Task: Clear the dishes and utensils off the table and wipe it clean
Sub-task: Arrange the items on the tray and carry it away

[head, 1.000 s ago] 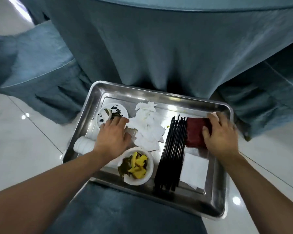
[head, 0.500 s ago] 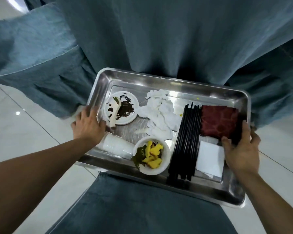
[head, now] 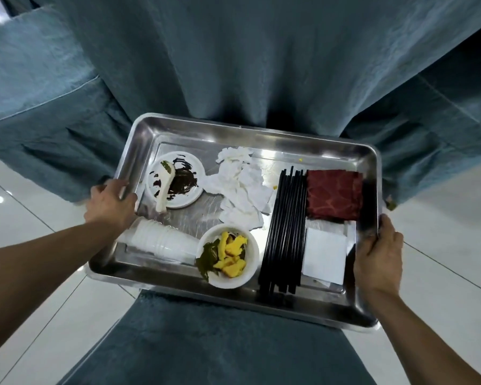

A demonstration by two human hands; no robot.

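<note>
A steel tray [head: 261,132] is held between the two hands, over a blue-grey cloth-covered seat at the bottom of the view and close to a draped blue-grey cloth [head: 247,56] that fills the top. The left hand [head: 110,204] grips the tray's left rim, thumb curled over the edge onto the inside. The right hand [head: 379,251] grips the right rim, thumb over the edge and the other fingers hidden beneath.

Inside the tray, just beside the left thumb, a white plate [head: 189,190] smeared with dark sauce carries a white spoon [head: 165,191], its handle reaching past the plate's near edge. Below the left hand a stack of white cups [head: 159,240] lies on its side, its mouth end touching a white bowl [head: 247,270] of yellow and green food scraps. Crumpled white napkins [head: 242,190] sit in the middle. A bundle of black chopsticks [head: 285,229] runs front to back right of centre. Between the chopsticks and the right hand lie a dark red cloth [head: 333,194] and, nearer, a flat white napkin [head: 324,255]. A pale tiled floor [head: 442,218] shows at both sides.
</note>
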